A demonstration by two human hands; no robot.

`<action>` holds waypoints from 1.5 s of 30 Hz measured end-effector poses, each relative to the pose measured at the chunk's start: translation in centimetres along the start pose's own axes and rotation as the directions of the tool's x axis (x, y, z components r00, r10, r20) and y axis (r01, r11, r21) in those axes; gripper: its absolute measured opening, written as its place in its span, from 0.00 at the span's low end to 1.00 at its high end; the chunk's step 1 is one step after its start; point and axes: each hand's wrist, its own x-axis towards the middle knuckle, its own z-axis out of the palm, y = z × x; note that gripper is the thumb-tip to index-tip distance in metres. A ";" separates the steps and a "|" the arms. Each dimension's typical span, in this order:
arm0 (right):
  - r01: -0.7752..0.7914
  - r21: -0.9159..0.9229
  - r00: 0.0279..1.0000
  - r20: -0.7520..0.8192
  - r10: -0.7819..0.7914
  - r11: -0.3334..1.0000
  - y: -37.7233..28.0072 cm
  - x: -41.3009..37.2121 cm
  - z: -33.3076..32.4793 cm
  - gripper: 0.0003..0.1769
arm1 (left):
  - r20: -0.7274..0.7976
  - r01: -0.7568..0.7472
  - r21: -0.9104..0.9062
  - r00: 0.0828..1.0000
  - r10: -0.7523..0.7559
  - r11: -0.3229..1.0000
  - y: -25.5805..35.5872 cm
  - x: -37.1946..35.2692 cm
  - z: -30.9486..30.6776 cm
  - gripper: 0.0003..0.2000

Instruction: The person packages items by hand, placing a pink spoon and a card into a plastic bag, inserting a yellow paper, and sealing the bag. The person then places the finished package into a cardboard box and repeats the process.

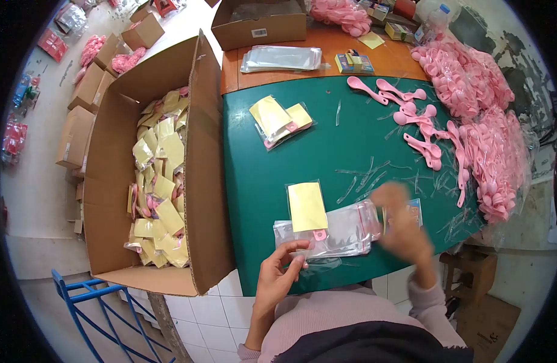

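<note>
Stack of clear bags (pixel 351 233) on green table (pixel 272 169). Packet with yellow card (pixel 308 207) lying partly over stack's left end, pink piece showing at lower edge. Left hand (pixel 283 268) at stack's near left edge, fingers half curled, thumb near forefinger; grip unclear. Right hand (pixel 401 222) blurred above stack's right end; opening and hold cannot be told. Loose pink spoons (pixel 421 124) beyond stack, to right.

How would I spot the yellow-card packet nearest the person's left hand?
On the green tabletop, find the clear plastic bags. The packet overlaps their left end, just beyond the left hand. Unlike the overlapping packets farther away, it is single, with pink showing at its near edge.
</note>
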 end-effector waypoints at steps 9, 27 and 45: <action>0.170 0.409 0.985 -0.073 -0.154 0.897 -4.8 1.9 5.3 0.11 | -0.036 -0.272 0.461 0.945 0.324 0.845 1.5 -0.6 -0.1 0.19; 0.186 0.486 0.980 -0.029 -0.197 0.854 -5.2 1.1 5.3 0.14 | 0.239 -0.632 0.756 0.508 0.827 0.169 -2.4 0.4 1.5 0.13; 0.027 0.567 0.993 0.077 -0.086 0.823 -5.0 0.0 3.6 0.10 | -0.054 -0.447 0.592 0.809 0.586 0.671 -1.8 0.8 -1.0 0.11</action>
